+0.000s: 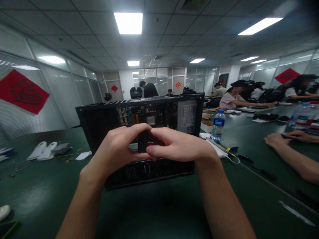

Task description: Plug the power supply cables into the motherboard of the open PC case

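Observation:
An open black computer case point(99, 122) lies on its side on the dark green table point(159, 205), its inside facing me with boards, a fan and a power supply point(188, 116) showing. Both my hands are raised in front of the opening. My left hand point(117, 149) and my right hand point(176, 144) meet at the middle, fingers pinched on a small dark flat part point(143, 141) held upright between them. What the part is I cannot make out.
A water bottle point(218, 126) stands right of the case, beside a small box point(206, 126) and white cable. White objects point(42, 151) and scraps lie at left. Another person's forearms point(291, 156) rest on the table at right; several more people sit behind.

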`<act>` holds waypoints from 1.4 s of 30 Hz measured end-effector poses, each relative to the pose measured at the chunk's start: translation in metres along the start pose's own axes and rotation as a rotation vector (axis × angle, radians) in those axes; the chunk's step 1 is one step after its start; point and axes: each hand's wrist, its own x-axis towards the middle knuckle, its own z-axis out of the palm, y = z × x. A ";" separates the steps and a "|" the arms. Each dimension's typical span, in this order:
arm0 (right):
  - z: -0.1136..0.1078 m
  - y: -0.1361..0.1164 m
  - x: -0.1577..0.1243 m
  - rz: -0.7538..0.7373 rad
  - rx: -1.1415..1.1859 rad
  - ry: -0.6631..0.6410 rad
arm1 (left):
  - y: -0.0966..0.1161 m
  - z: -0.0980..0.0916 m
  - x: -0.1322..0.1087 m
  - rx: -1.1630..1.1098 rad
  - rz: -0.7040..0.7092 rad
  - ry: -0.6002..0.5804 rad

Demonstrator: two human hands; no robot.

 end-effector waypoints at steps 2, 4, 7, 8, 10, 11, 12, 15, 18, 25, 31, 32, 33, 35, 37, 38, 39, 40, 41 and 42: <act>0.003 -0.002 0.003 0.025 0.012 -0.007 | 0.000 0.000 -0.001 -0.009 0.003 -0.017; 0.005 -0.003 0.006 0.043 0.017 -0.023 | 0.000 0.000 -0.001 -0.022 -0.006 -0.041; 0.008 -0.003 0.008 0.045 0.021 -0.026 | 0.001 0.000 -0.002 -0.041 -0.047 -0.069; 0.008 -0.003 0.008 0.039 0.027 -0.025 | 0.002 0.000 -0.002 -0.045 -0.065 -0.077; 0.008 -0.002 0.008 0.025 0.052 -0.022 | 0.003 0.000 -0.001 -0.054 -0.094 -0.085; 0.008 -0.001 0.008 0.016 0.068 -0.019 | 0.004 0.000 -0.001 -0.061 -0.104 -0.086; 0.007 0.001 0.007 0.005 0.079 -0.015 | 0.005 0.000 -0.001 -0.070 -0.113 -0.086; 0.004 0.006 0.007 -0.023 0.077 0.012 | 0.005 0.001 -0.001 -0.093 -0.141 -0.079; 0.000 0.012 0.007 -0.050 0.108 0.019 | 0.003 -0.002 0.000 -0.098 -0.148 -0.062; 0.003 0.018 0.013 -0.056 0.248 -0.022 | -0.001 -0.014 0.001 -0.117 -0.129 -0.103; 0.010 0.020 0.022 -0.028 0.281 0.004 | -0.011 -0.010 -0.002 -0.139 -0.160 -0.102; 0.010 0.022 0.023 -0.025 0.270 0.015 | -0.013 -0.008 -0.002 -0.140 -0.166 -0.099; 0.011 0.023 0.024 -0.023 0.260 0.027 | -0.015 -0.007 -0.003 -0.138 -0.171 -0.094; 0.011 0.024 0.025 -0.022 0.251 0.041 | -0.017 -0.004 -0.004 -0.129 -0.175 -0.085; 0.011 0.025 0.025 -0.020 0.258 0.047 | -0.018 -0.002 -0.005 -0.112 -0.175 -0.075; 0.010 0.024 0.025 -0.019 0.264 0.052 | -0.018 -0.002 -0.005 -0.100 -0.173 -0.070; 0.009 0.024 0.024 -0.017 0.267 0.062 | -0.017 -0.001 -0.005 -0.086 -0.172 -0.064; 0.009 0.023 0.023 -0.015 0.266 0.078 | -0.016 -0.001 -0.005 -0.072 -0.173 -0.058; 0.008 0.022 0.022 -0.017 0.262 0.100 | -0.014 0.000 -0.005 -0.059 -0.177 -0.051; 0.007 0.021 0.022 -0.021 0.259 0.126 | -0.012 0.000 -0.004 -0.049 -0.181 -0.042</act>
